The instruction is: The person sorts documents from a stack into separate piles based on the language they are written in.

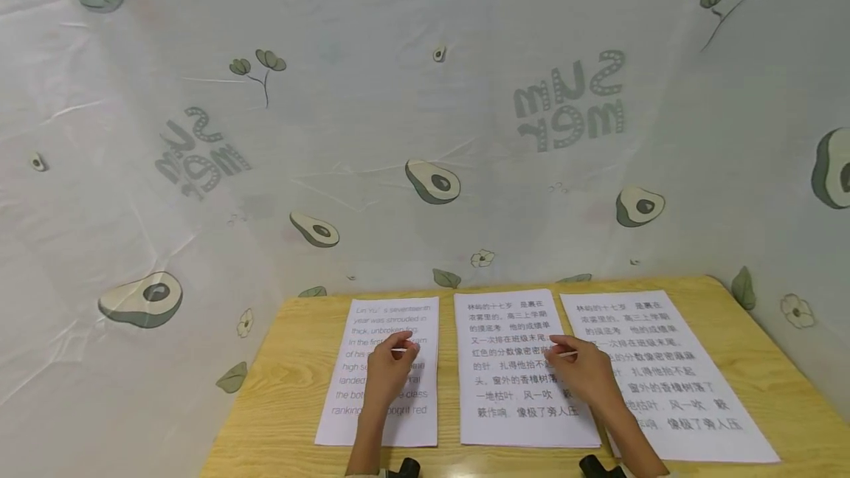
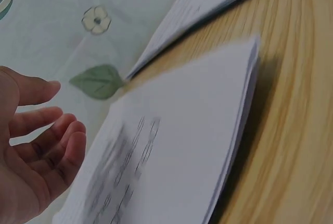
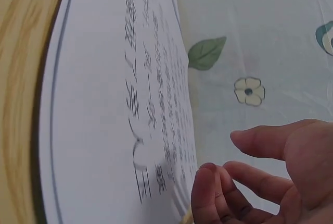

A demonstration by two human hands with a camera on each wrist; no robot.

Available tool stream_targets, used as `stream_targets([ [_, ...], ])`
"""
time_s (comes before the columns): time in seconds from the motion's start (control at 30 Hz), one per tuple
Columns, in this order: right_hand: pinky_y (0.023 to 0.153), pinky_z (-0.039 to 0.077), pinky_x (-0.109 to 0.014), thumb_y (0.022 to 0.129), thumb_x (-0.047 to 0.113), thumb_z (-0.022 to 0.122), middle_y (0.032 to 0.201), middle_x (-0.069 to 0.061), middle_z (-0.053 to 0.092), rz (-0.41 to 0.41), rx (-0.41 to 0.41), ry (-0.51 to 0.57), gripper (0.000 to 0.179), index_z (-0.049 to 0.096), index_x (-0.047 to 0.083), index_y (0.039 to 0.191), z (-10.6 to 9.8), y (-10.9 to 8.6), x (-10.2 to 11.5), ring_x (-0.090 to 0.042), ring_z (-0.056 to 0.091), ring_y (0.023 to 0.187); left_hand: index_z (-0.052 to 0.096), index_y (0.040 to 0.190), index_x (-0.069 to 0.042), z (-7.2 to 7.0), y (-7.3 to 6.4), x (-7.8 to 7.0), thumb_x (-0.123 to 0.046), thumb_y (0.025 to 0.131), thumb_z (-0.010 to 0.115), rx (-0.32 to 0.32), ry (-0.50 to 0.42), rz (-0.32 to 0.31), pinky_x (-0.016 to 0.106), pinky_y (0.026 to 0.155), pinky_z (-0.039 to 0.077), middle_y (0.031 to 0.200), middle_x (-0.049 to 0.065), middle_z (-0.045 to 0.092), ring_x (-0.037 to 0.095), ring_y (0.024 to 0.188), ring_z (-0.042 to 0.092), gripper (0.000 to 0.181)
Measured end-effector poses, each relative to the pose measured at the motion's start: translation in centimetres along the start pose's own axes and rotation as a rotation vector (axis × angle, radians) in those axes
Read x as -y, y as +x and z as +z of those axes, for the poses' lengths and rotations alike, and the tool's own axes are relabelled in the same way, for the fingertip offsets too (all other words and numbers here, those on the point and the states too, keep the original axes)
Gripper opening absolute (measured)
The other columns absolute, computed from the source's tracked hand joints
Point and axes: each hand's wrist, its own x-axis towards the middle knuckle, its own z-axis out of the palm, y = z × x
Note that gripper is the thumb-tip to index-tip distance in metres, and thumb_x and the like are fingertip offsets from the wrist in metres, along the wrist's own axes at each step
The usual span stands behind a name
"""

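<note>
My left hand (image 1: 390, 364) hovers over the left stack of paper (image 1: 421, 430), which carries large English print. In the left wrist view, the thumb and loosely bent fingers (image 2: 70, 156) stand apart with nothing between them. On the other side, my right hand (image 1: 583, 369) is above the border between the middle stack (image 1: 511, 430) and the right stack (image 1: 717, 397), both printed with Chinese characters. Its thumb and forefinger are separated in the right wrist view, the fingers (image 3: 205, 195) curving loosely and holding nothing. Each hand hides some of the print beneath it.
The three paper stacks lie side by side on a wooden table (image 1: 279, 375). Behind the table's far edge hangs a pale cloth (image 1: 372, 131) printed with avocados, leaves and flowers. Narrow strips of wood show between the stacks.
</note>
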Motion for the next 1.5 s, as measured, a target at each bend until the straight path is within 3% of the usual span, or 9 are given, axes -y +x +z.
stream_targets([
  [0.2, 0.082, 0.062, -0.042, 0.102, 0.022, 0.071, 0.121, -0.022, 0.073, 0.009, 0.017, -0.035, 0.048, 0.066, -0.008, 0.139, -1.3, 0.1, -1.3, -0.042, 0.074, 0.112, 0.075, 0.129, -0.003, 2.7, 0.1, -1.6, -0.019, 0.097, 0.077, 0.032, -0.056, 0.0, 0.021, 0.066, 0.055, 0.105, 0.006, 0.077, 0.012, 0.086, 0.068, 0.037],
  [0.53, 0.076, 0.059, -0.037, 0.099, 0.018, 0.072, 0.116, -0.024, 0.074, 0.006, 0.007, -0.088, 0.048, 0.066, -0.013, 0.135, -1.7, 0.3, -2.5, -0.036, 0.074, 0.102, 0.073, 0.131, -0.002, 6.1, -0.4, -2.6, -0.02, 0.097, 0.076, 0.077, -0.074, -0.006, 0.02, 0.072, 0.057, 0.107, 0.003, 0.076, 0.01, 0.09, 0.07, 0.039],
  [0.7, 0.075, 0.056, -0.036, 0.097, 0.017, 0.074, 0.115, -0.023, 0.074, 0.012, 0.026, -0.119, 0.049, 0.066, -0.014, 0.134, -1.5, 0.3, -2.5, -0.031, 0.073, 0.098, 0.072, 0.133, -0.001, 6.9, -0.9, -2.7, -0.021, 0.098, 0.076, 0.082, -0.032, -0.008, 0.02, 0.079, 0.059, 0.106, 0.002, 0.074, 0.009, 0.092, 0.072, 0.041],
  [0.83, 0.073, 0.053, -0.034, 0.097, 0.017, 0.074, 0.112, -0.023, 0.072, 0.026, 0.042, -0.129, 0.048, 0.067, -0.014, 0.134, -1.3, 0.3, -2.3, -0.026, 0.069, 0.091, 0.071, 0.133, 0.002, 7.4, -1.0, -2.8, -0.019, 0.097, 0.077, 0.076, 0.014, 0.004, 0.019, 0.071, 0.055, 0.102, 0.001, 0.072, 0.006, 0.085, 0.065, 0.041],
  [1.0, 0.063, 0.047, -0.029, 0.097, 0.014, 0.073, 0.111, -0.027, 0.071, 0.017, 0.037, -0.113, 0.046, 0.067, -0.016, 0.132, -1.1, 0.3, -2.2, -0.02, 0.062, 0.078, 0.076, 0.111, 0.003, 7.7, -1.0, -2.8, -0.017, 0.096, 0.078, 0.085, 0.055, 0.036, 0.02, 0.06, 0.046, 0.089, 0.003, 0.064, 0.007, 0.072, 0.053, 0.025],
  [1.1, 0.063, 0.047, -0.029, 0.097, 0.013, 0.073, 0.114, -0.029, 0.072, 0.004, 0.035, -0.123, 0.045, 0.067, -0.015, 0.131, -1.1, 0.2, -2.2, -0.02, 0.061, 0.078, 0.077, 0.107, 0.003, 7.8, -1.2, -2.9, -0.015, 0.095, 0.078, 0.093, 0.069, 0.041, 0.021, 0.059, 0.043, 0.087, 0.005, 0.06, 0.01, 0.071, 0.05, 0.022],
  [1.27, 0.067, 0.049, -0.031, 0.097, 0.013, 0.072, 0.114, -0.028, 0.072, -0.006, 0.028, -0.143, 0.044, 0.068, -0.013, 0.132, -1.1, 0.1, -1.9, -0.022, 0.063, 0.083, 0.077, 0.124, 0.003, 7.8, -1.4, -3.1, -0.015, 0.095, 0.078, 0.095, 0.077, 0.034, 0.021, 0.066, 0.045, 0.092, 0.004, 0.063, 0.011, 0.078, 0.051, 0.034],
  [1.5, 0.065, 0.046, -0.028, 0.097, 0.013, 0.072, 0.116, -0.029, 0.074, -0.005, 0.019, -0.144, 0.044, 0.068, -0.012, 0.132, -1.3, -0.1, -1.5, -0.021, 0.062, 0.082, 0.075, 0.125, 0.005, 7.7, -1.3, -3.2, -0.013, 0.095, 0.078, 0.073, 0.061, 0.005, 0.021, 0.065, 0.047, 0.093, 0.005, 0.064, 0.01, 0.079, 0.054, 0.035],
])
